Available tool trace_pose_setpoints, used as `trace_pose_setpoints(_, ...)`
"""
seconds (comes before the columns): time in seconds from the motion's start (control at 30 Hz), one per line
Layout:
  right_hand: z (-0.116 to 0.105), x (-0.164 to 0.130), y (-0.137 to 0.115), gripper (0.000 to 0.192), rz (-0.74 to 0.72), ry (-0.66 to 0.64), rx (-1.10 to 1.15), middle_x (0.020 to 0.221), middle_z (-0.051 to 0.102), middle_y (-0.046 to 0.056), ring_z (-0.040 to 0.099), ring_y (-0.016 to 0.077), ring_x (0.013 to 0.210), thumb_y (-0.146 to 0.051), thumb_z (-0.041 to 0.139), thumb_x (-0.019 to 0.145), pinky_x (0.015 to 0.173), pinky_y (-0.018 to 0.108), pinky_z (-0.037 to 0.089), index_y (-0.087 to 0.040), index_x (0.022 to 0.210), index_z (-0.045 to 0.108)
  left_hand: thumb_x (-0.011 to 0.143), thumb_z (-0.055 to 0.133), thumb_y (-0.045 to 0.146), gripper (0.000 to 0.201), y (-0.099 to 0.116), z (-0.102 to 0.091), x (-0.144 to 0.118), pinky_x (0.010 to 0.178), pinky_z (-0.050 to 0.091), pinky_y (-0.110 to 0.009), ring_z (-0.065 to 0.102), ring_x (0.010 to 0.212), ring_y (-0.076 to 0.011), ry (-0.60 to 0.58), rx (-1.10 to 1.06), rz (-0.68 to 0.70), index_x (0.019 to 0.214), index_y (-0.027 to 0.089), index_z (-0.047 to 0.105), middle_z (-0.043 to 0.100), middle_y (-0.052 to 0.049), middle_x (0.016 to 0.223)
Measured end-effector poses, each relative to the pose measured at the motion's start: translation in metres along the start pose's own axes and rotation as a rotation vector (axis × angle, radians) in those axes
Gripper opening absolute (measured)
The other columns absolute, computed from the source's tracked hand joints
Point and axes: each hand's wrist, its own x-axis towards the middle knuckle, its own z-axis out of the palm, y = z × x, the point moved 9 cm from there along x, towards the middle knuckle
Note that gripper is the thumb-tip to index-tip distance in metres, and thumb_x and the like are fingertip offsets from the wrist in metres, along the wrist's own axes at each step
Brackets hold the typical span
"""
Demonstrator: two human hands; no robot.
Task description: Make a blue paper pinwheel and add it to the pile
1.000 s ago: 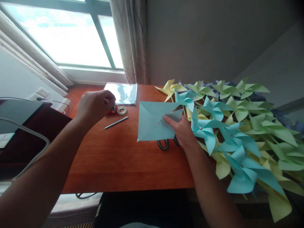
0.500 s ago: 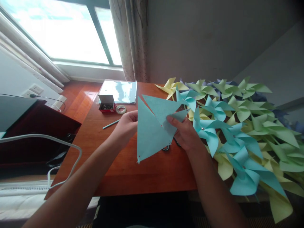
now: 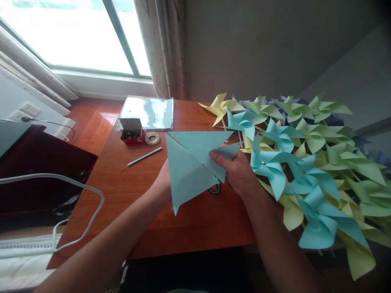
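The right hand [image 3: 240, 173] was closed on the light blue paper sheet [image 3: 192, 162], with the thumb pressed on the front of the sheet near its middle and the other fingers behind it. The left hand [image 3: 161, 183] was at the left side of the same sheet, mostly hidden behind the paper, so I cannot tell if its fingers were closed on it or only touching it. The sheet was held above the middle of the desk [image 3: 146, 203], tilted towards the camera, with cuts that divided it into triangular flaps. Under the sheet, a black handle of scissors [image 3: 214, 189] lay on the desk, only partly visible. To the left of the hands, a thin light blue stick [image 3: 144, 156] lay on the wood. Further towards the back edge there was a roll of tape [image 3: 152, 138], and just beside it a small red box [image 3: 132, 130] that stood open. Behind them, at the back edge, lay a shiny plastic folder [image 3: 148, 112]. The right side of the desk was covered with a big pile of paper pinwheels [image 3: 305, 162] in blue, yellow and green, which started just beside the right hand.
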Motion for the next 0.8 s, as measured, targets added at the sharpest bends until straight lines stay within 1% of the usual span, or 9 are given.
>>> trace_pose_setpoints(0.07,0.001,0.000,-0.001,0.024,0.002,0.003,-0.027,0.066,0.071,-0.002,0.064,0.0188,0.059,-0.042,0.085,0.071,0.059,0.033,0.052,-0.024,0.070,0.069,0.074,0.074,0.044,0.030,0.000,-0.001,-0.002,0.068,0.063,-0.045,0.074,0.073,-0.0319,0.029,-0.006,-0.002,0.093,0.020,0.077,0.080,-0.007,0.085)
trace_pose_setpoints(0.13,0.000,0.000,0.000,0.024,0.010,0.009,-0.059,0.066,0.071,-0.001,0.062,0.0187,0.058,-0.043,0.085,0.071,0.058,0.033,0.051,-0.024,0.071,0.070,0.073,0.075,0.044,0.029,0.001,-0.005,-0.002,0.067,0.062,-0.044,0.074,0.072,-0.0314,0.060,0.026,0.012,0.089,0.019,0.077,0.079,-0.007,0.080)
trace_pose_setpoints(0.23,-0.001,0.000,0.003,0.024,0.013,0.010,-0.093,0.071,0.074,0.000,0.065,0.0204,0.062,-0.045,0.084,0.073,0.060,0.035,0.051,-0.024,0.075,0.073,0.076,0.071,0.048,0.033,-0.003,-0.007,0.000,0.069,0.062,-0.044,0.074,0.076,-0.0328,0.046,0.065,0.007,0.088,0.018,0.078,0.079,-0.009,0.080)
trace_pose_setpoints(0.3,-0.002,0.000,0.004,0.023,0.013,0.003,-0.108,0.071,0.074,0.001,0.066,0.0213,0.063,-0.044,0.083,0.074,0.061,0.035,0.052,-0.024,0.076,0.073,0.074,0.075,0.047,0.034,-0.005,-0.013,0.001,0.073,0.062,-0.044,0.075,0.081,-0.0333,0.078,0.070,0.030,0.092,0.018,0.078,0.080,-0.009,0.086)
trace_pose_setpoints(0.37,-0.003,0.000,0.005,0.023,0.012,-0.003,-0.117,0.072,0.075,0.001,0.067,0.0219,0.064,-0.045,0.082,0.075,0.063,0.036,0.053,-0.024,0.077,0.073,0.070,0.079,0.045,0.038,-0.004,-0.021,0.001,0.076,0.062,-0.044,0.074,0.086,-0.0332,0.128,0.078,0.074,0.098,0.018,0.077,0.080,-0.009,0.095)
trace_pose_setpoints(0.43,-0.004,0.000,0.005,0.023,0.003,-0.002,-0.124,0.073,0.075,0.001,0.067,0.0220,0.065,-0.045,0.082,0.076,0.064,0.036,0.053,-0.024,0.079,0.072,0.069,0.081,0.044,0.043,-0.002,-0.026,0.001,0.078,0.062,-0.044,0.074,0.089,-0.0329,0.147,0.101,0.109,0.103,0.018,0.077,0.080,-0.010,0.104)
trace_pose_setpoints(0.57,-0.006,0.000,0.004,0.022,-0.020,0.014,-0.136,0.074,0.074,0.000,0.066,0.0211,0.065,-0.043,0.082,0.076,0.064,0.035,0.052,-0.024,0.079,0.071,0.070,0.082,0.040,0.040,-0.003,-0.027,0.000,0.078,0.062,-0.042,0.074,0.089,-0.0317,0.149,0.108,0.101,0.103,0.019,0.077,0.079,-0.009,0.107)
trace_pose_setpoints(0.73,-0.008,0.000,0.003,0.024,-0.015,0.030,-0.135,0.072,0.072,-0.001,0.064,0.0202,0.063,-0.044,0.083,0.075,0.061,0.034,0.050,-0.024,0.077,0.070,0.072,0.081,0.038,0.034,0.001,-0.024,-0.001,0.079,0.062,-0.042,0.074,0.090,-0.0314,0.165,0.115,0.120,0.100,0.020,0.078,0.080,-0.007,0.102)
trace_pose_setpoints(0.8,-0.007,0.001,0.003,0.024,-0.018,0.030,-0.140,0.071,0.071,-0.001,0.063,0.0196,0.062,-0.043,0.083,0.075,0.060,0.033,0.049,-0.024,0.077,0.069,0.072,0.080,0.039,0.032,0.000,-0.021,-0.001,0.075,0.062,-0.041,0.075,0.084,-0.0313,0.154,0.121,0.101,0.097,0.019,0.078,0.081,-0.008,0.096)
